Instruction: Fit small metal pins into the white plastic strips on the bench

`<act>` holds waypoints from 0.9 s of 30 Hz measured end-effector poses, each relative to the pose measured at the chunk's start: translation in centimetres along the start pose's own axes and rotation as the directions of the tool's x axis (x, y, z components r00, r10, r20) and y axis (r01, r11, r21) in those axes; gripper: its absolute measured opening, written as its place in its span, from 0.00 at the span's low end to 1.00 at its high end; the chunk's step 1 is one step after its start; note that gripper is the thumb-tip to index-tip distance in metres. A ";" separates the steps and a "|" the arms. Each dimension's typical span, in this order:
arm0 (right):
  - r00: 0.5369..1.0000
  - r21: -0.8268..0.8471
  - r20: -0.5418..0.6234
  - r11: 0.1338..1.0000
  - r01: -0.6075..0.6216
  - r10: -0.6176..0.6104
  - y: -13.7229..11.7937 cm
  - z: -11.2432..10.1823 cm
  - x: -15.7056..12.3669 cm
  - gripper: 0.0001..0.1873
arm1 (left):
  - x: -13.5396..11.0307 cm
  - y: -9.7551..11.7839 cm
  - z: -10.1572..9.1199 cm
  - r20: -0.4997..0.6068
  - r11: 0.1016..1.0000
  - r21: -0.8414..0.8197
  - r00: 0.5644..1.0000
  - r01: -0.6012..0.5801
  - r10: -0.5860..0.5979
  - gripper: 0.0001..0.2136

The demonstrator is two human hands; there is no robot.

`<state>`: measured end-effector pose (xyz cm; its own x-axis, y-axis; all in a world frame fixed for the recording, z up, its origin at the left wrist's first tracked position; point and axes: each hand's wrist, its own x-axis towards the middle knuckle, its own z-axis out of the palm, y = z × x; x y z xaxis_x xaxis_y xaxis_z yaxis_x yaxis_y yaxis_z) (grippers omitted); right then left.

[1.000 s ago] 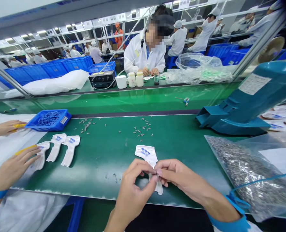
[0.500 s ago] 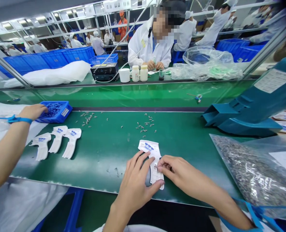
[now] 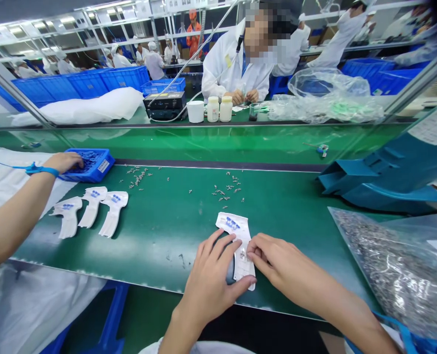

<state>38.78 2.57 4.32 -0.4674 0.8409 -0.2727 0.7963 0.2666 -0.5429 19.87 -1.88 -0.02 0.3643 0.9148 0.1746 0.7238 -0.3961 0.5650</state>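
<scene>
A white plastic handle shell [image 3: 243,233], curved like a pistol grip with blue pieces at its wider top, lies on the green table. My left hand [image 3: 213,270] holds it from the left, fingers over its edge and thumb across its lower end. On the right, my right hand [image 3: 273,260] has thumb and forefinger pinched together at the shell's edge. Tiny metal parts [image 3: 242,255] show on the shell beside those fingertips. What the pinch itself holds is hidden. Loose small metal parts [image 3: 228,189] are scattered beyond the shell.
Three similar white shells [image 3: 113,211] lie at left. A co-worker's hand [image 3: 65,161] reaches into a blue bin [image 3: 93,167] of blue pieces. At right are a teal chute-like object [image 3: 381,177] and a clear bag [image 3: 391,265] of metal parts. Another person sits opposite.
The whole view has shifted slightly, so the table things appear a little further right. My hands keep nearly the same hold on the shell. The co-worker's hand stays at the blue bin.
</scene>
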 end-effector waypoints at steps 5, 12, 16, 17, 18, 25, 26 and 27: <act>0.999 -0.003 0.041 0.999 -0.032 0.032 0.0 -0.4 0.2 0.11 | 0.1 0.2 -0.1 0.011 1.000 0.004 1.000 0.003 -0.004 0.28; 0.998 0.041 0.069 0.999 -0.013 0.010 -0.2 -1.0 0.2 0.11 | 0.1 0.1 -0.2 0.024 1.000 0.003 1.000 0.009 -0.009 0.28; 0.996 0.009 0.087 1.000 -0.027 0.026 -0.3 -1.1 0.3 0.10 | 0.2 0.1 -0.2 0.019 1.000 0.009 1.000 0.011 -0.011 0.28; 0.996 -0.007 0.083 0.999 -0.035 0.035 -0.4 -1.1 0.4 0.10 | 0.2 0.2 -0.2 0.017 1.000 0.009 1.000 0.010 -0.010 0.28; 0.996 -0.024 0.078 0.999 -0.041 0.043 -0.5 -1.1 0.4 0.10 | 0.2 0.2 -0.2 0.016 1.000 0.008 1.000 0.008 -0.008 0.27; 0.993 -0.101 0.085 0.992 -0.074 0.083 -0.9 -1.2 0.6 0.08 | 0.2 0.2 0.0 0.028 1.000 0.002 0.999 0.020 -0.020 0.27; 0.990 -0.103 0.090 0.990 -0.101 0.110 -0.8 -1.2 0.7 0.06 | 0.2 0.1 0.0 0.029 1.000 -0.002 0.999 0.021 -0.021 0.27; 0.986 -0.100 0.094 0.986 -0.130 0.140 -0.6 -1.2 0.8 0.04 | 0.2 0.0 0.0 0.030 1.000 -0.005 0.999 0.022 -0.022 0.28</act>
<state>38.38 3.60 5.37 -0.3855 0.8219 -0.4194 0.8848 0.2004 -0.4207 19.99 -1.71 0.01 0.3660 0.9203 0.1383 0.7284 -0.3757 0.5729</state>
